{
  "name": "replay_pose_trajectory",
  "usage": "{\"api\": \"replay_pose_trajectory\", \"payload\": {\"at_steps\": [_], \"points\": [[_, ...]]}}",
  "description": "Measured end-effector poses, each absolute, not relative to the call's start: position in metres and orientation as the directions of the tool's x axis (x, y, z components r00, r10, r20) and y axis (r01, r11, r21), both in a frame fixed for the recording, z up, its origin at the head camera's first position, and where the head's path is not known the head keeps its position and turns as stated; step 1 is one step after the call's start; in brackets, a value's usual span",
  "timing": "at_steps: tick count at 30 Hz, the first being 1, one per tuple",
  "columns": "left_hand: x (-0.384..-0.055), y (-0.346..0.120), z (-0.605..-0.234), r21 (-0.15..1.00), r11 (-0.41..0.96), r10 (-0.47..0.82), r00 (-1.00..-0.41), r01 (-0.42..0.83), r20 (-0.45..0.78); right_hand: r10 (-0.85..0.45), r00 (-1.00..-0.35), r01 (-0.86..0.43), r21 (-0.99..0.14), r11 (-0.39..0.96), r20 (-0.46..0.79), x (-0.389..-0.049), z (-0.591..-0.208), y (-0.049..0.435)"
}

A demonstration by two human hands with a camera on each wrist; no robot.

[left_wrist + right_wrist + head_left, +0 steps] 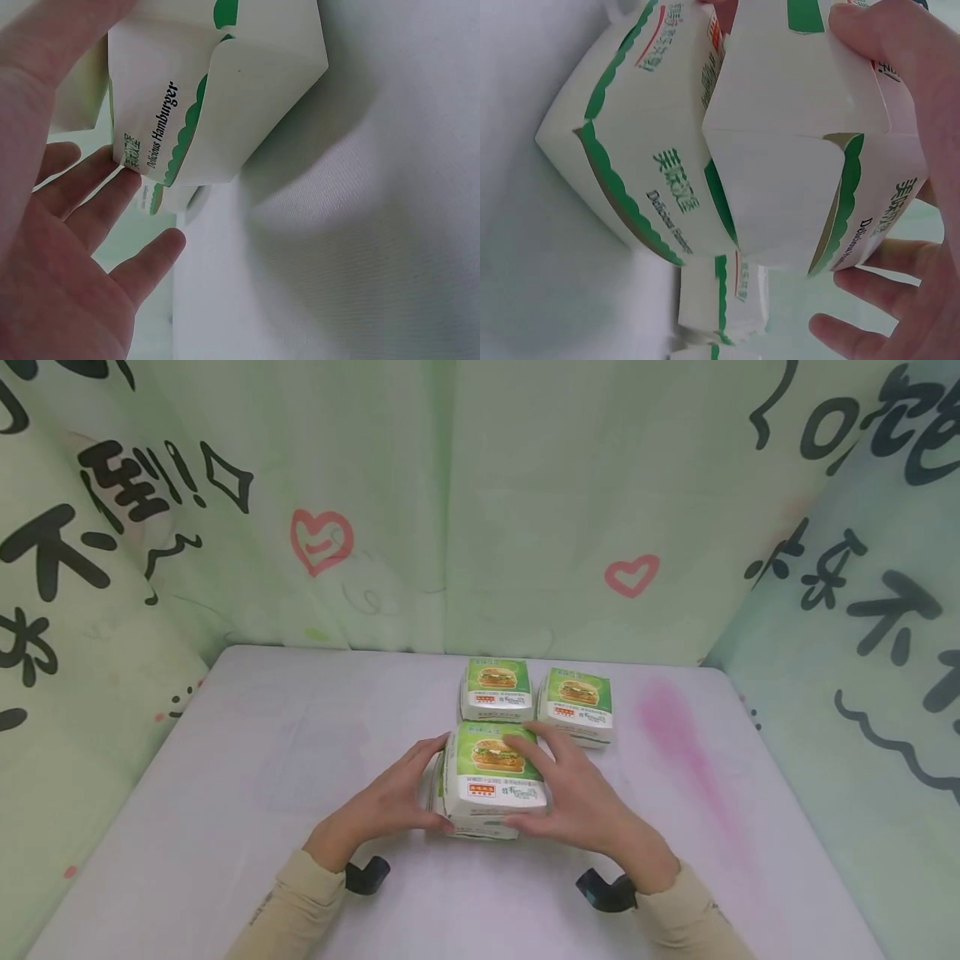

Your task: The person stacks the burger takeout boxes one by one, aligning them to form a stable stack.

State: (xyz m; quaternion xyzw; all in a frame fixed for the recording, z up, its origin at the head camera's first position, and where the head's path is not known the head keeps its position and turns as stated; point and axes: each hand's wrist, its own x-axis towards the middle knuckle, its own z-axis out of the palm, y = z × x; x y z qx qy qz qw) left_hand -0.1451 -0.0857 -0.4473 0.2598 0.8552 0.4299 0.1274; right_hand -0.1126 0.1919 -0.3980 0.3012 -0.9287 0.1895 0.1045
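Note:
My right hand (581,793) holds a green-and-white hamburger box (498,789), thumb at its near side and fingers at its far side. Directly beneath it, a second hamburger box (641,127) sits on the table, mostly hidden in the head view. The right wrist view shows the upper box (780,180) tilted against the lower one, their edges overlapping. My left hand (393,793) grips the lower box (255,97) at its left side, thumb near the front and fingertips at the back corner. Some left fingers spread away from the cardboard in the left wrist view.
Just behind the held boxes stand two matching boxes, one straight behind (497,689) and one to the right (576,708). The white table (300,752) has a pink smear at right. Pale green curtains (525,527) with black lettering and red hearts enclose it.

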Motion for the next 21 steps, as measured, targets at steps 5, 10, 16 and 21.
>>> {"api": "replay_pose_trajectory", "payload": {"at_steps": [5,10,16,21], "points": [[-0.146,-0.085,-0.45,0.797,0.491,0.556,-0.831,0.353,0.025,-0.513,-0.805,-0.589,-0.291,0.754,0.299,-0.112,-0.401,0.185],[-0.147,-0.086,-0.452,0.8,0.479,0.559,-0.828,0.361,0.039,-0.527,-0.794,-0.604,-0.292,0.741,0.304,-0.113,-0.402,0.18],[-0.148,-0.088,-0.454,0.81,0.466,0.567,-0.823,0.356,0.036,-0.532,-0.798,-0.6,-0.29,0.745,0.282,-0.111,-0.405,0.176],[-0.148,-0.089,-0.454,0.815,0.469,0.566,-0.824,0.341,0.019,-0.526,-0.804,-0.592,-0.294,0.75,0.276,-0.111,-0.406,0.176]]}}
